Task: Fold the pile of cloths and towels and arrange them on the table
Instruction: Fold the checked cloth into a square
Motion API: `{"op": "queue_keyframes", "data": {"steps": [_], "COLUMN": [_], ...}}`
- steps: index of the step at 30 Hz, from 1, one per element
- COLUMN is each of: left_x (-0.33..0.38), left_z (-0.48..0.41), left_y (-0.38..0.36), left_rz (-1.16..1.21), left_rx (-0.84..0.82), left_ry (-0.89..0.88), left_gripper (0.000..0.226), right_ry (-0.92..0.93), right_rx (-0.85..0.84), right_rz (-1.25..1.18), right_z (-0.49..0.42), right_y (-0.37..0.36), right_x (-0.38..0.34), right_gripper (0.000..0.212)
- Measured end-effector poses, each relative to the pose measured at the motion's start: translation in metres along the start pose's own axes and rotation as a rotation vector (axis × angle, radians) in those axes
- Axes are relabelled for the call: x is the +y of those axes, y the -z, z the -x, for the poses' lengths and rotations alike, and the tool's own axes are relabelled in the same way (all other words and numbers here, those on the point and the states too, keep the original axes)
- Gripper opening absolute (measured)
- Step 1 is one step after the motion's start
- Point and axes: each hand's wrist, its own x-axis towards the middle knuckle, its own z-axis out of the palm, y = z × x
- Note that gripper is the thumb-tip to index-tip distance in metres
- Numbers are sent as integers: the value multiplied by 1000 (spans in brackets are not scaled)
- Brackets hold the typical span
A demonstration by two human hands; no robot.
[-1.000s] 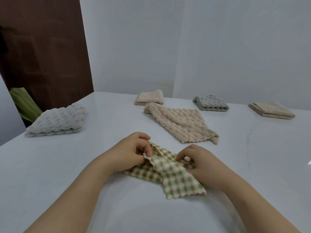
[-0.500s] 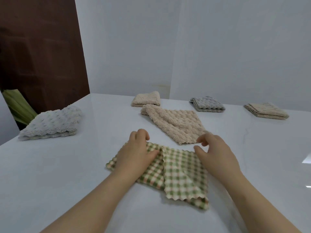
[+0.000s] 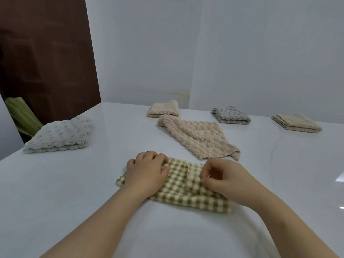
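Note:
A green, cream and orange checked cloth (image 3: 178, 190) lies partly folded on the white table (image 3: 74, 183) right in front of me. My left hand (image 3: 147, 172) rests on its left part, with the fingers curled down over the far edge and the thumb lying across the fabric. My right hand (image 3: 221, 177) pinches a fold of the cloth's right part between thumb and curled fingers. Just beyond the cloth, an unfolded beige bobble towel (image 3: 201, 138) lies flat.
Folded towels sit around the table: a pale grey one (image 3: 61, 135) at the left edge, then along the back a beige one (image 3: 163, 108), a grey one (image 3: 230, 114) and a tan one (image 3: 296, 122). White walls close the back; a brown door (image 3: 46, 62) and green leaves (image 3: 22, 114) are left.
The cloth was spread wider and its near flap flattened. My left hand shifted left onto its far left edge. My right hand came back from the far right corner and pinches the fold.

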Motion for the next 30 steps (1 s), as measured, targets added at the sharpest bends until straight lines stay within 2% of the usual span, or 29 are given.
{"op": "queue_keyframes", "data": {"steps": [3, 5, 7, 8, 10, 12, 13, 17, 20, 23, 26, 30], "left_x": [-4, -8, -12, -14, -19, -23, -24, -22, -17, -18, -20, -23], "left_z": [-1, -3, -4, -5, -6, -7, -7, -4, -1, 1, 1, 0], "left_y": [3, 5, 9, 11, 15, 18, 20, 27, 33, 36, 36, 35], "left_rz": [-29, -58, -78, -88, -95, -44, 15, 261, 305, 380, 390, 326], "left_rx": [-15, -20, -21, -23, -32, -47, -53, -159, -257, -264, -197, -193], "left_ry": [24, 71, 132, 164, 220, 260, 272, 230, 175, 176, 161, 163], "left_gripper": [36, 38, 39, 40, 40, 41, 41, 57, 62, 46, 25, 27], "right_ry": [-109, -195, -244, -252, -263, -232, -222, -297, -329, -304, -259, -261], "right_rx": [245, 299, 214, 143, 20, -16, -15, -71, -93, -49, 17, 14], "right_rz": [-71, -179, -269, -241, -43, 208, 283, 260, 174, 140, 122, 163], "right_z": [-7, -9, -8, -8, -8, -10, -11, -8, -3, -2, -2, -1], "right_y": [6, 8, 6, 3, -5, -11, -10, 13, 27, 30, 32, 32], "right_x": [13, 18, 17, 16, 13, 17, 19, 29, 34, 34, 34, 32], "right_gripper": [16, 11, 14, 21, 38, 52, 53, 25, 19, 15, 13, 13]}}
